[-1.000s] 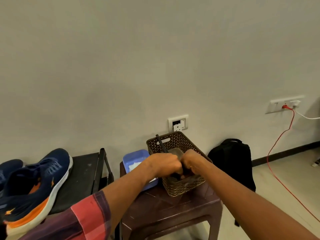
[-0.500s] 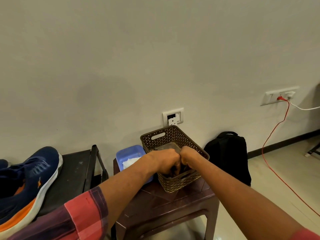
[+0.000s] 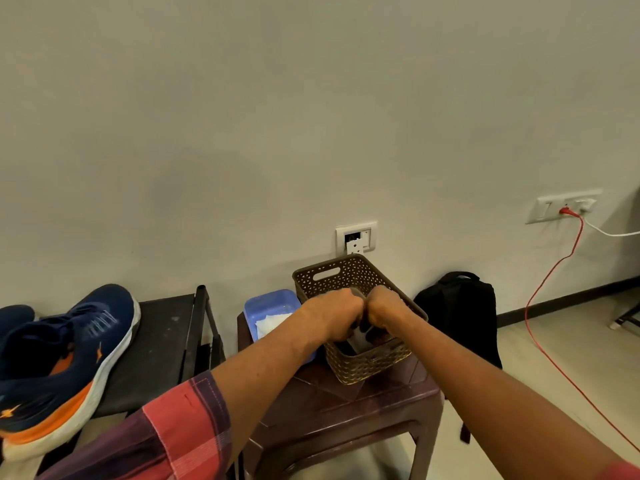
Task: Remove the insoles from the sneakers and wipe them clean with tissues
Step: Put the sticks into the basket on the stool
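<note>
Reaching forward with both arms, you are holding your left hand (image 3: 332,313) and right hand (image 3: 388,310) side by side, knuckles touching, over a brown perforated basket (image 3: 346,268) just below the middle of the frame. The fingers of both hands are curling tightly down into the basket. A flat grey piece (image 3: 360,337) is showing just under them, but I cannot tell whether either hand is clamping on it. The basket is sitting on a dark brown plastic stool (image 3: 363,403). Just beside it on the left, a blue tray (image 3: 270,301) is holding white tissue (image 3: 270,322), partly hidden behind your left forearm.

At the lower left, a navy sneaker (image 3: 65,355) with an orange-and-white sole is lying on a black rack (image 3: 162,341), its toe pointing toward the upper right. A second navy sneaker (image 3: 14,313) is peeking in at the left edge.

Right of the stool, a black backpack (image 3: 457,313) is leaning against the wall. A red cable (image 3: 554,268) is trailing from a wall plate down across the floor.
</note>
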A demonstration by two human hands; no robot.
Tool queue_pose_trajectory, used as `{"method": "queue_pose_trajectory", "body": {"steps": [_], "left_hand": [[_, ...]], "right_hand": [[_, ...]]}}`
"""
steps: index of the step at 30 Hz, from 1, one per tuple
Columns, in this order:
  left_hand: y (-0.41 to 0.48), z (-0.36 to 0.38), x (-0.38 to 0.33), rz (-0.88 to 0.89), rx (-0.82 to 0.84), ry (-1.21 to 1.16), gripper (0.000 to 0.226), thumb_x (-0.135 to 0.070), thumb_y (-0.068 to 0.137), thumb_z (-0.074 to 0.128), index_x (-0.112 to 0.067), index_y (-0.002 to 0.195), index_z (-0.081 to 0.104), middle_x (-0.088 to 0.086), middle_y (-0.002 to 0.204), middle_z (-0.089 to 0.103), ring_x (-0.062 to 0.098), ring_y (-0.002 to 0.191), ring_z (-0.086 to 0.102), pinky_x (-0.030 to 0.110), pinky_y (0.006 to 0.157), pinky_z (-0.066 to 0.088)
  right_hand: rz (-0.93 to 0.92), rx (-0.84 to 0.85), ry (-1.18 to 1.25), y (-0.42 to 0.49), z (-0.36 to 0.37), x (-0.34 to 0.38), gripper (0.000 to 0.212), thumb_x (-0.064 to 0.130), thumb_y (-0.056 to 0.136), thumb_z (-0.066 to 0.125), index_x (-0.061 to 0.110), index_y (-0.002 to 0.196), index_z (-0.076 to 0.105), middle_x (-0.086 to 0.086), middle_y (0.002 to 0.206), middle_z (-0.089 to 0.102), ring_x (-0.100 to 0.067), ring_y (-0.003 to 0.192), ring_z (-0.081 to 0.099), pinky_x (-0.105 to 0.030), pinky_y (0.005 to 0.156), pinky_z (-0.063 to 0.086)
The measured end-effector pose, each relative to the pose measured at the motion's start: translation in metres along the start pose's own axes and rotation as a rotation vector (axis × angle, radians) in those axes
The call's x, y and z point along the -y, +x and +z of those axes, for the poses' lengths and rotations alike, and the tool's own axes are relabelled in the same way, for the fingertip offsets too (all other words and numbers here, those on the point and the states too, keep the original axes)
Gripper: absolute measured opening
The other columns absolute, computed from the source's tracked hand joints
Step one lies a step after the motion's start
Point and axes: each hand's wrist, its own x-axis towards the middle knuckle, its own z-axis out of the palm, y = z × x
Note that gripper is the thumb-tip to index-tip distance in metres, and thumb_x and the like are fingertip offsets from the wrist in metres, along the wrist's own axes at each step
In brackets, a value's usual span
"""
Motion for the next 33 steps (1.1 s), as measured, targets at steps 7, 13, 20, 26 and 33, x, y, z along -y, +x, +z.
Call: {"method": "queue_pose_trajectory", "body": {"steps": [7, 13, 20, 26, 33], "left_hand": [[-0.061, -0.047, 0.03, -0.266, -0.258, 0.173, 0.018, -0.002, 0.09, 0.057, -0.005, 0.104, 0.068, 0.019, 0.107, 0.066, 0.038, 0.097, 0.067, 0.038, 0.065, 0.041], [-0.202, -0.074, 0.075, -0.525, -0.422, 0.17, 0.013, -0.011, 0.092, 0.057, -0.008, 0.098, 0.069, 0.018, 0.099, 0.066, 0.039, 0.09, 0.066, 0.037, 0.067, 0.043], [-0.438, -0.007, 0.105, -0.7, -0.394, 0.081, 0.015, -0.019, 0.089, 0.061, -0.013, 0.093, 0.073, 0.014, 0.092, 0.073, 0.036, 0.087, 0.067, 0.04, 0.063, 0.045], [-0.531, 0.166, 0.14, -0.951, -0.155, -0.117, 0.018, -0.016, 0.089, 0.06, -0.014, 0.102, 0.071, 0.016, 0.1, 0.07, 0.04, 0.093, 0.068, 0.045, 0.075, 0.055], [-0.519, 0.401, 0.169, -1.035, 0.157, -0.301, 0.016, -0.022, 0.094, 0.063, -0.015, 0.108, 0.064, 0.009, 0.115, 0.066, 0.029, 0.103, 0.066, 0.036, 0.079, 0.052]], "right_hand": [[-0.361, -0.342, -0.192, -0.04, -0.02, 0.045, 0.013, 0.009, 0.085, 0.055, 0.01, 0.093, 0.064, -0.006, 0.09, 0.064, -0.027, 0.082, 0.064, -0.03, 0.062, 0.048], [-0.652, -0.326, -0.153, -0.129, 0.023, 0.143, 0.018, 0.017, 0.078, 0.057, 0.021, 0.09, 0.07, -0.006, 0.094, 0.07, -0.029, 0.087, 0.067, -0.031, 0.069, 0.053], [-1.015, -0.078, -0.158, -0.271, 0.222, 0.213, 0.009, 0.026, 0.084, 0.056, 0.023, 0.086, 0.064, -0.005, 0.083, 0.068, -0.03, 0.075, 0.065, -0.033, 0.056, 0.046], [-0.94, 0.214, -0.306, -0.297, 0.428, 0.193, 0.005, 0.026, 0.086, 0.062, 0.021, 0.088, 0.064, -0.005, 0.085, 0.068, -0.03, 0.079, 0.067, -0.035, 0.061, 0.051], [-0.669, 0.362, -0.441, -0.212, 0.598, 0.113, 0.016, 0.013, 0.086, 0.062, 0.022, 0.098, 0.067, -0.002, 0.1, 0.067, -0.023, 0.087, 0.067, -0.027, 0.07, 0.052]]}}
